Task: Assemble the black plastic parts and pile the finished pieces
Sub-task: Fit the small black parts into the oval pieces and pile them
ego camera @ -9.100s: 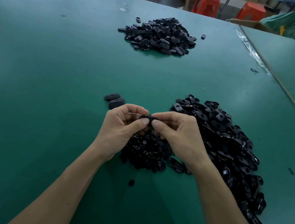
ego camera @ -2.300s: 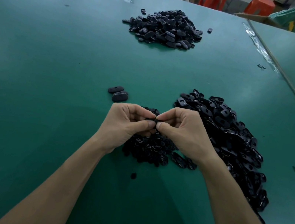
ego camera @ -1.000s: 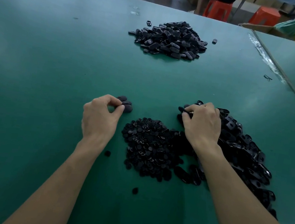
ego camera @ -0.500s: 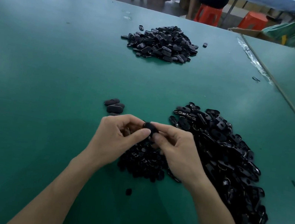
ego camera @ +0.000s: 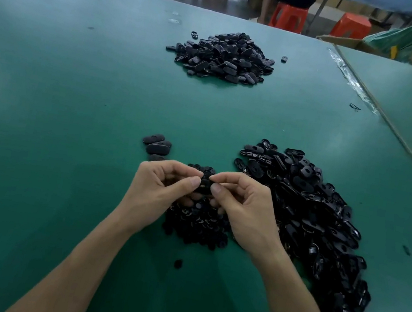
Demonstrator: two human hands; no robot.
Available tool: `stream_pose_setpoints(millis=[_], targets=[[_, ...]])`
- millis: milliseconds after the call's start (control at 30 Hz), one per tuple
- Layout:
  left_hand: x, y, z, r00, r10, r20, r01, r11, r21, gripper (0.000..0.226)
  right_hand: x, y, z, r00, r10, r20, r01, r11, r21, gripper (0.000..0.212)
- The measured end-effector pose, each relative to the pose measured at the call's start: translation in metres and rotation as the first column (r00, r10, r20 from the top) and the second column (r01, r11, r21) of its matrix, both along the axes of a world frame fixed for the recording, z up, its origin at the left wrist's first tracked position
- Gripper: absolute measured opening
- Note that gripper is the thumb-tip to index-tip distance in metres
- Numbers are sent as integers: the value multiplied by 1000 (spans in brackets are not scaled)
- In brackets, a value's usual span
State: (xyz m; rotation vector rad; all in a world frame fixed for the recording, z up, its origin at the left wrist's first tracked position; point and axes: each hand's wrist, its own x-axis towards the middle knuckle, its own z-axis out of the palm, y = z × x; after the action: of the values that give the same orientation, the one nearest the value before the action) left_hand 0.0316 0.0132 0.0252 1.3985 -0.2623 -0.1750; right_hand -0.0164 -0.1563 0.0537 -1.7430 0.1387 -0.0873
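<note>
Your hands are back together now: a second ago they were apart, the left at the small cluster and the right in the big heap. Now your left hand [ego camera: 158, 191] and right hand [ego camera: 242, 208] meet at the centre. Each thumb and forefinger pinches one end of a black oval part [ego camera: 205, 183], the other fingers curled under it. You hold it just above the heap of small round pieces [ego camera: 196, 225], probably so the next insert is right under your fingertips. The shell heap [ego camera: 312, 214] lies by your right hand for the same quick reach. The few finished ovals [ego camera: 156, 143] lie just beyond your left hand, likely a staging spot. The far pile [ego camera: 221, 55] sits well apart across the green table [ego camera: 71, 106], which looks like a way to keep done work from mixing with loose stock.
</note>
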Motion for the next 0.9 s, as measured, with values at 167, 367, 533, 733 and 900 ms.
stream_pose_setpoints(millis=[167,367,533,733,900], targets=[[1,1,-1,1000,-15,-18,13,997,-74,24,-4,7,-2,998,-64,-27,68,977,202,7],[3,-1,0,996,53,65,-54,999,6,30,-4,23,-6,991,-91,-97,116,945,307,7],[7,0,-5,986,155,61,-152,987,-51,35,3,11,-4,994,-55,-91,41,989,-143,19],[11,4,-10,981,183,72,-179,982,-59,43,8,-1,-5,999,-44,-32,14,778,-629,15],[12,4,-13,974,212,74,-209,977,-47,22,10,16,-5,994,35,-100,-99,632,-768,23]])
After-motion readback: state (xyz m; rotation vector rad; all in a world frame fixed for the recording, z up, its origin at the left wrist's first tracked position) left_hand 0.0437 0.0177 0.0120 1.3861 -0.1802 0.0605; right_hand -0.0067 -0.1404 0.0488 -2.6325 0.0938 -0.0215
